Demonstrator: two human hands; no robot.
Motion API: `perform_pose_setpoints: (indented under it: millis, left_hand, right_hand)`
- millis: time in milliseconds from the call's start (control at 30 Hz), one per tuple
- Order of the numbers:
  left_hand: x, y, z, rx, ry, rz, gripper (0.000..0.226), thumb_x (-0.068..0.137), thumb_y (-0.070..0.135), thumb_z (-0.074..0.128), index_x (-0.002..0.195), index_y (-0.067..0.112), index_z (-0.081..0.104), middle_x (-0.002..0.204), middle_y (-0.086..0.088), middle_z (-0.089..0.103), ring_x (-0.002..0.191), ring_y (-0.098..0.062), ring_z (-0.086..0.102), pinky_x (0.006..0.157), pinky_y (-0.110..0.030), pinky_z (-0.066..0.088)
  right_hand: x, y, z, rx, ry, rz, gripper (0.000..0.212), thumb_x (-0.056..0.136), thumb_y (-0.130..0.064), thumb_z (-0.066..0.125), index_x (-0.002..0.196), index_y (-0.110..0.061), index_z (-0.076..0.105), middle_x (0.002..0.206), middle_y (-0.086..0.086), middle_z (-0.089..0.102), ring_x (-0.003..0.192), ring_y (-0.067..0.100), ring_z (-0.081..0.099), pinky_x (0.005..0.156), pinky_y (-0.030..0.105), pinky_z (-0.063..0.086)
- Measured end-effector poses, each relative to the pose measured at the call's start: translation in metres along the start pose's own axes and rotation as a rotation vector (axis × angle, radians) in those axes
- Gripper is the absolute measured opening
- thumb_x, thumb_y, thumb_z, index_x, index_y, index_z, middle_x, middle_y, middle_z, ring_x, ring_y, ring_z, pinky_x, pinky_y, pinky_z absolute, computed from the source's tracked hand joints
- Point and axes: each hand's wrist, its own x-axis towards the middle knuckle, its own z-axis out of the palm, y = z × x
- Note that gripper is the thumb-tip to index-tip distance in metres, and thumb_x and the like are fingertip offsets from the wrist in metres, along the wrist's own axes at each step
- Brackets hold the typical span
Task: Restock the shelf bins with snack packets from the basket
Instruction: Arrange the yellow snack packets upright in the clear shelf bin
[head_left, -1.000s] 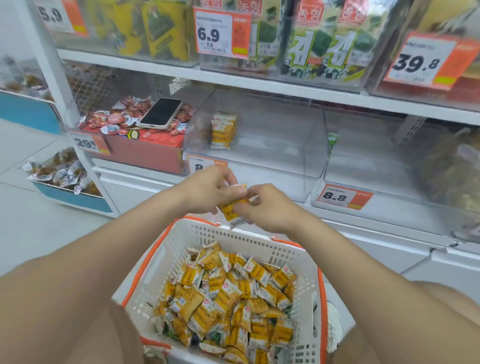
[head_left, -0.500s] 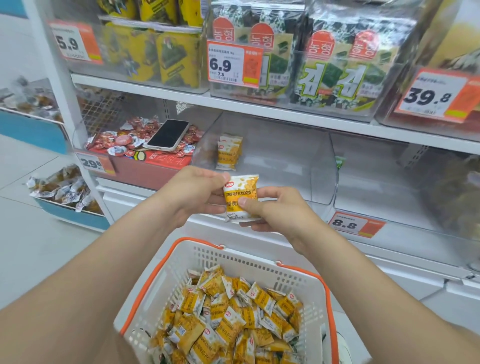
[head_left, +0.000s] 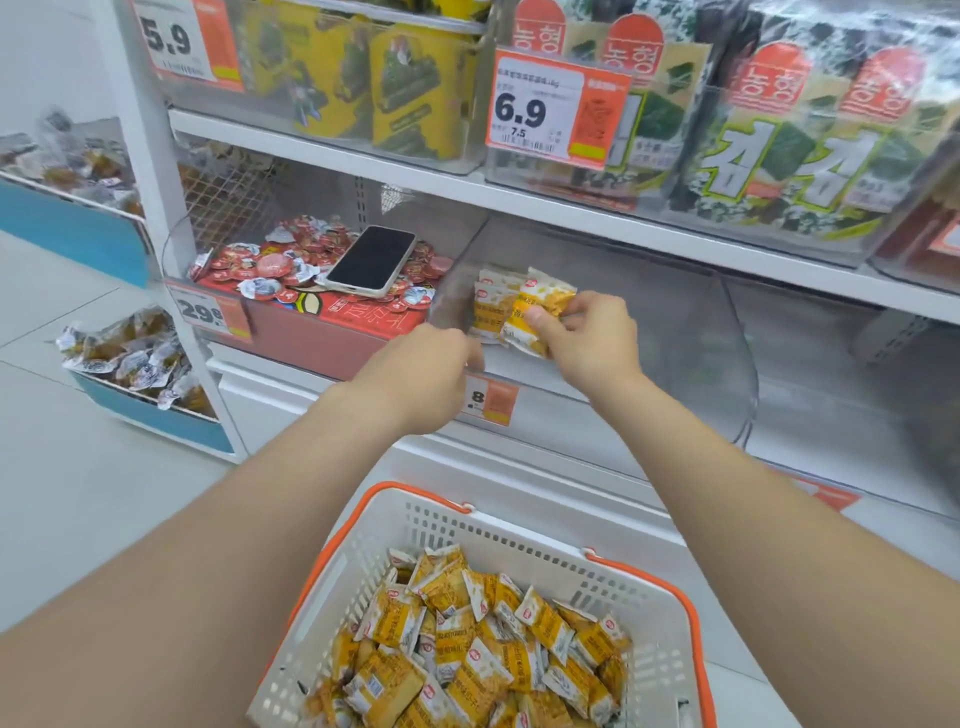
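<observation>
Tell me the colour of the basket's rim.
Orange, running around a white slotted basket; the head view shows it best.

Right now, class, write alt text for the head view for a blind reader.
The right hand holds a yellow snack packet in a clear shelf bin beside stocked packets; the left hand hovers nearby. A filled basket sits below.

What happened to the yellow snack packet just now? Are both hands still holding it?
The right hand alone now grips the yellow packet and has carried it forward to the clear bin, next to the packets already there. The left hand let go. The basket and the phone stayed put.
</observation>
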Motion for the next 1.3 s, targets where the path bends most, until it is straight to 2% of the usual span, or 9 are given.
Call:
perform_pose_setpoints:
  millis: [233,367,467,633,800,933,1067,1167,1300]
  left_hand:
    - [0.007,-0.003,0.006,-0.013,0.04,0.032,0.037,0.091,0.018,0.053,0.121,0.03,0.072,0.109,-0.015,0.07,0.105,-0.043,0.062,0.085,-0.047,0.056]
    - [0.011,-0.008,0.007,-0.042,0.058,0.04,0.038,0.091,0.02,0.053,0.12,0.034,0.074,0.113,-0.012,0.07,0.105,-0.041,0.063,0.083,-0.042,0.054]
    - [0.012,-0.007,0.006,-0.05,0.059,0.043,0.036,0.091,0.019,0.055,0.117,0.032,0.075,0.11,-0.012,0.071,0.103,-0.04,0.065,0.083,-0.042,0.056]
    - [0.012,-0.002,0.005,-0.061,0.073,0.041,0.024,0.091,0.021,0.057,0.103,0.025,0.078,0.099,-0.01,0.073,0.094,-0.038,0.068,0.08,-0.046,0.059]
    - [0.011,0.002,0.005,-0.042,0.075,0.015,0.021,0.092,0.023,0.057,0.1,0.025,0.077,0.095,-0.009,0.071,0.091,-0.037,0.067,0.077,-0.043,0.058]
    - [0.012,0.002,0.007,-0.063,0.074,-0.005,0.02,0.094,0.027,0.055,0.09,0.022,0.074,0.087,-0.008,0.069,0.084,-0.036,0.067,0.072,-0.044,0.059]
    - [0.01,0.006,0.008,-0.088,0.07,-0.035,0.019,0.092,0.029,0.057,0.096,0.02,0.074,0.099,-0.01,0.072,0.092,-0.036,0.067,0.079,-0.047,0.06]
    - [0.006,0.008,0.004,-0.103,0.128,-0.041,0.021,0.091,0.027,0.062,0.107,0.023,0.074,0.114,-0.007,0.071,0.108,-0.033,0.066,0.088,-0.047,0.058]
    - [-0.003,0.011,0.001,-0.077,0.267,-0.04,0.012,0.087,0.022,0.068,0.099,0.024,0.07,0.111,-0.006,0.06,0.109,-0.032,0.057,0.087,-0.047,0.055]
  right_hand:
    - [0.053,0.004,0.07,-0.351,-0.279,0.101,0.033,0.078,-0.037,0.082,0.097,-0.011,0.074,0.101,0.009,0.075,0.103,0.027,0.069,0.087,0.036,0.057]
    - [0.079,0.009,0.089,-0.534,-0.246,0.09,0.058,0.075,-0.053,0.079,0.118,-0.016,0.068,0.114,0.008,0.07,0.109,0.026,0.065,0.089,0.034,0.055]
    - [0.089,0.013,0.095,-0.518,-0.188,0.076,0.055,0.073,-0.047,0.082,0.115,-0.014,0.068,0.111,0.011,0.07,0.106,0.03,0.067,0.073,0.032,0.048]
    - [0.087,0.008,0.098,-0.535,-0.081,0.047,0.085,0.073,-0.037,0.089,0.14,-0.004,0.047,0.124,0.012,0.064,0.114,0.032,0.064,0.083,0.035,0.052]
    - [0.084,0.002,0.094,-0.381,-0.149,0.171,0.029,0.071,-0.021,0.084,0.097,-0.015,0.073,0.095,0.003,0.075,0.082,0.02,0.071,0.065,0.027,0.054]
    - [0.075,0.007,0.081,-0.238,-0.18,0.222,0.022,0.075,-0.007,0.073,0.095,-0.011,0.066,0.101,0.006,0.072,0.094,0.025,0.07,0.085,0.04,0.063]
    - [0.06,0.005,0.062,-0.026,-0.401,0.263,0.017,0.087,-0.007,0.06,0.099,-0.017,0.054,0.105,0.007,0.062,0.098,0.027,0.067,0.078,0.038,0.061]
    - [0.048,0.002,0.044,-0.018,-0.499,0.177,0.032,0.096,-0.012,0.055,0.127,-0.016,0.054,0.124,0.007,0.058,0.112,0.027,0.061,0.072,0.033,0.054]
    - [0.019,-0.003,0.02,-0.209,-0.401,-0.113,0.029,0.094,-0.008,0.05,0.114,-0.016,0.07,0.107,-0.003,0.064,0.11,0.019,0.059,0.09,0.027,0.047]
